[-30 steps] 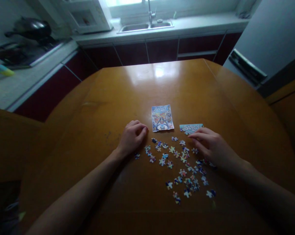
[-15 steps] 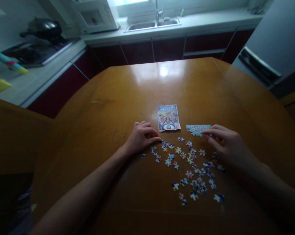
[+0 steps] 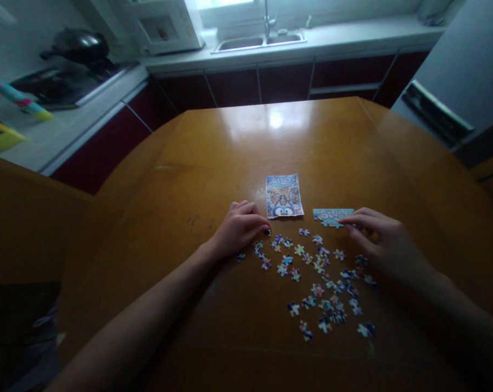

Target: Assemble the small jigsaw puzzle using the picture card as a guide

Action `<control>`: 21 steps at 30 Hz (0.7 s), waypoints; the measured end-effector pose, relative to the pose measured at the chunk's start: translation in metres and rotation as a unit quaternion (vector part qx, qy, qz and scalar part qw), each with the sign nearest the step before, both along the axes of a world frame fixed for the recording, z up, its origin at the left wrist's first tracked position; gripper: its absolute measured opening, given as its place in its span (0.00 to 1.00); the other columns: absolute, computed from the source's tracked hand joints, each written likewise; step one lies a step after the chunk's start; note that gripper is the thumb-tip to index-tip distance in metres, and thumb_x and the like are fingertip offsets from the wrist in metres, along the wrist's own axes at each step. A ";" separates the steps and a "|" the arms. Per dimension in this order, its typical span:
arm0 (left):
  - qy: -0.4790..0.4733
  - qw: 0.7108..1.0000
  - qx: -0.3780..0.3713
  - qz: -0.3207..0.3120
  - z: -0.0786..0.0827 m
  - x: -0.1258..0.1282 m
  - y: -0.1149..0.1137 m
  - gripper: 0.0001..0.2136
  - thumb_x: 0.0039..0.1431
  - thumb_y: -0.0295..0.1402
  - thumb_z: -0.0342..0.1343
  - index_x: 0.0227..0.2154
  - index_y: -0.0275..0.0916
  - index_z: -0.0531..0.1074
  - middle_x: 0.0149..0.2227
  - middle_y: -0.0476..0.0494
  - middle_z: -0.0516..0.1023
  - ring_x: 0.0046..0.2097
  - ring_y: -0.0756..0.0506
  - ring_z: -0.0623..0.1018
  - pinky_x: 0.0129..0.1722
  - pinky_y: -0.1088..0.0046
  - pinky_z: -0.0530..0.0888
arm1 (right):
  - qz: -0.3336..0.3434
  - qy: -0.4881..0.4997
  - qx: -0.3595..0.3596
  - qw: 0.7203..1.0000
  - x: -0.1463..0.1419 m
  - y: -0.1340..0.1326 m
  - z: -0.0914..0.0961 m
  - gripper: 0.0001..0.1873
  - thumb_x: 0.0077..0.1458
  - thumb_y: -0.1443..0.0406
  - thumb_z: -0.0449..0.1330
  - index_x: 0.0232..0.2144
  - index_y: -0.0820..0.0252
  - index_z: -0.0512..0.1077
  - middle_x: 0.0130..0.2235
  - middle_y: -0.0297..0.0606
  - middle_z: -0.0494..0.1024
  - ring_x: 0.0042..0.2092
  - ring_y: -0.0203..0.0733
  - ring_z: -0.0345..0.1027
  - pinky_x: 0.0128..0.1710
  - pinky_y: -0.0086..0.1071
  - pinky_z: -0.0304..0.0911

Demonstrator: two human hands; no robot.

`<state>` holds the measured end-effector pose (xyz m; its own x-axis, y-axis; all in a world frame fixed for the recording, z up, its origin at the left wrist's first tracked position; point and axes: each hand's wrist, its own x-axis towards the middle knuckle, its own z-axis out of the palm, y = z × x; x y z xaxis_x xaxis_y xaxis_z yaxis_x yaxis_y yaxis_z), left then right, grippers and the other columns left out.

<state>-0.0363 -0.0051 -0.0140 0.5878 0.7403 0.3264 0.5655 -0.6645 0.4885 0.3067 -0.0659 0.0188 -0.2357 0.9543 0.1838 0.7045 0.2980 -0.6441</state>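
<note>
My left hand rests on the table left of the loose pieces, its fingers closed on a small dark puzzle piece. To the right, my right hand is pinched at the lower right end of a joined blue puzzle strip with white lettering. A small puzzle piece, mostly covered by the fingers, seems to be in that pinch. Between and below the hands lie scattered puzzle pieces, some heaped. Behind them is a creased picture sheet with the same lettering at its top.
The wooden table has cut corners and a shiny top. Beyond its far edge run a counter with a sink and a microwave. A dark pan sits on the stove at left; a grey refrigerator stands at right.
The view has shifted slightly. My left fingertips have moved a little, and the dark puzzle piece shows more below them. My right hand stays at the end of the strip.
</note>
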 end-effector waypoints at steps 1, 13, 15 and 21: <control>0.001 1.000 0.006 -0.004 0.001 0.000 0.000 0.05 0.64 0.38 0.61 0.35 0.47 0.81 0.31 0.48 0.73 0.37 0.46 0.71 0.41 0.65 0.62 | -0.002 -0.001 0.001 1.000 0.000 0.000 0.000 0.11 0.63 0.61 0.56 0.39 0.57 0.78 0.40 0.43 0.79 0.37 0.44 0.71 0.33 0.37 0.66; 0.049 0.989 0.133 -0.031 0.006 0.019 -0.024 0.04 0.62 0.38 0.62 0.33 0.46 0.78 0.35 0.47 0.76 0.39 0.45 0.70 0.41 0.63 0.62 | -0.083 0.036 0.017 0.996 0.012 0.014 -0.006 0.13 0.62 0.61 0.58 0.45 0.59 0.76 0.38 0.41 0.78 0.34 0.43 0.70 0.33 0.37 0.64; 0.052 0.990 0.128 -0.033 0.010 0.021 -0.027 0.04 0.62 0.38 0.62 0.33 0.46 0.78 0.35 0.47 0.77 0.39 0.44 0.71 0.41 0.63 0.62 | -0.110 0.048 0.021 0.993 0.016 0.017 -0.007 0.14 0.61 0.60 0.58 0.46 0.59 0.76 0.39 0.42 0.79 0.34 0.43 0.71 0.33 0.37 0.65; 0.046 0.989 0.106 -0.091 0.018 0.018 -0.024 0.06 0.63 0.39 0.60 0.38 0.48 0.79 0.37 0.48 0.80 0.41 0.44 0.72 0.41 0.62 0.63 | -0.145 0.047 0.030 0.988 0.022 0.023 -0.007 0.15 0.60 0.59 0.59 0.46 0.59 0.77 0.40 0.44 0.81 0.33 0.43 0.71 0.32 0.37 0.65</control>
